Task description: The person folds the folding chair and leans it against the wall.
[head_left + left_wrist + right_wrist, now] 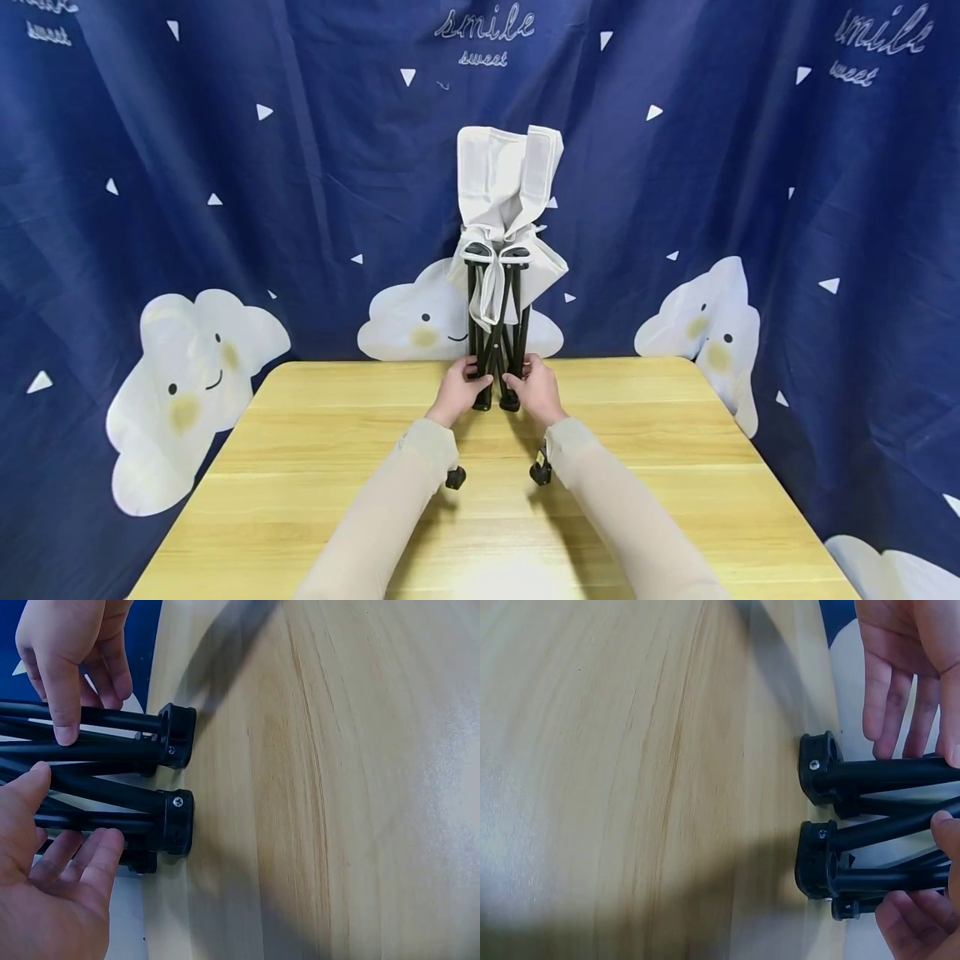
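A folded folding chair (496, 329) stands upright at the far edge of the table, its black tubular legs crossed and its feet on the wood. White fabric (491, 175) hangs bunched over the upper frame. My left hand (456, 390) grips the leg tubes on the left side, low down near the feet, thumb in front and fingers round the outside. On the other side, my right hand (538, 388) holds the right leg tubes at the same height. The left wrist view shows black plastic feet (177, 736) with screws, close to both hands.
The light wood table (345, 475) extends on both sides and toward me. Behind it hangs a dark blue curtain (315, 150) with white clouds and triangles, right up against the far table edge. Small black devices (455, 477) are strapped beneath both wrists.
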### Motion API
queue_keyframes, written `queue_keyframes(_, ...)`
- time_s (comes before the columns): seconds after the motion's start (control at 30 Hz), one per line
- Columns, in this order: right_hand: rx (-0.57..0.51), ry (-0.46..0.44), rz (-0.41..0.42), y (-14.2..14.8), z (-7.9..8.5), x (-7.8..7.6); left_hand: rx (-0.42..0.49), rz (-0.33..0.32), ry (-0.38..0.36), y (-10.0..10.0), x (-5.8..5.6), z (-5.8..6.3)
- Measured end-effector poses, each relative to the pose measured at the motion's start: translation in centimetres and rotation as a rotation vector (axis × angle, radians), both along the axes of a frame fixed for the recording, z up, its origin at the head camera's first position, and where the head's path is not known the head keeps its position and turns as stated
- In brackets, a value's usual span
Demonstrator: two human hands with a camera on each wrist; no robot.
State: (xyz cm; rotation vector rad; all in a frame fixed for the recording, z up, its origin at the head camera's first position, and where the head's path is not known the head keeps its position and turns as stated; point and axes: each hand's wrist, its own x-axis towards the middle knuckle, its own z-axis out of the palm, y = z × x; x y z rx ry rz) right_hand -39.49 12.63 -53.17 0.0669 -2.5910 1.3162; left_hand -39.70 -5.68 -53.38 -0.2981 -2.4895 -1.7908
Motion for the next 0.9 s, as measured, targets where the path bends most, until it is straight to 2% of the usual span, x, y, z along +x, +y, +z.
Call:
queue_keyframes(0.4,-0.058,-0.001,0.048,0.9,0.1,-0.2,-0.013,0.004,-0.053,-0.5,0.0,0.7)
queue_keyframes(0.67,-0.089,0.013,0.060,1.5,0.2,-0.5,-0.033,-0.011,-0.030,-1.4,0.1,0.9)
queue_keyframes(0.9,-0.083,-0.002,0.082,2.0,1.0,0.3,-0.068,0.000,0.018,-2.5,0.4,1.2)
